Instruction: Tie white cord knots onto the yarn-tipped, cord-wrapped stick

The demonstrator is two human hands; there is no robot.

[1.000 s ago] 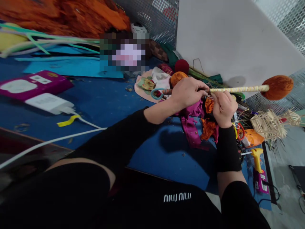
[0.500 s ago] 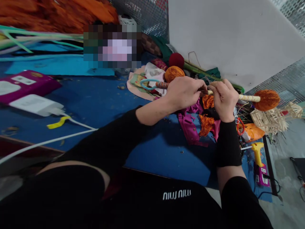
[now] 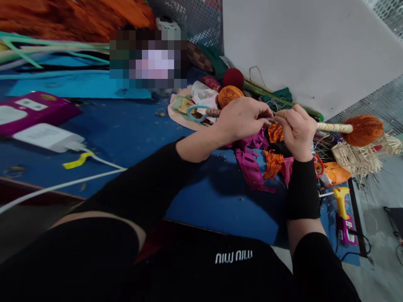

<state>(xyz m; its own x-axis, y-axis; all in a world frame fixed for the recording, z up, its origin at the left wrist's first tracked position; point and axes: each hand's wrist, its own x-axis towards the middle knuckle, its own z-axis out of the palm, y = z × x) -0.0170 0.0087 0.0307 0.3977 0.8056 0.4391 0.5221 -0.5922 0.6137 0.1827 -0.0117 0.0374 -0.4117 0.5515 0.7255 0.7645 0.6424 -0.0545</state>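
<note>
My left hand (image 3: 242, 119) is closed around a thin rod wrapped in orange patterned material (image 3: 213, 113), with a light blue ring (image 3: 192, 113) at its far left end. Close beside it, my right hand (image 3: 297, 128) pinches a pale wrapped stick (image 3: 333, 127). An orange fibrous ball (image 3: 363, 130) sits on that stick's right end. The fingertips of both hands nearly meet, and they hide whether rod and stick are one piece. Below the hands lie magenta cloth scraps (image 3: 250, 167) and crumpled orange scraps (image 3: 273, 163) on the blue table (image 3: 201, 197).
Behind my hands are another orange ball (image 3: 229, 96) and a dark red ball (image 3: 233, 78). A yellow glue gun (image 3: 341, 201), a purple power strip (image 3: 347, 230) and a wooden stick model (image 3: 359, 155) are at the right. A white adapter (image 3: 50, 137) with its cable lies left.
The pale stick and its orange ball have slid to the right and now show more beyond my right hand. Both hands have stayed nearly in place, with small finger shifts.
</note>
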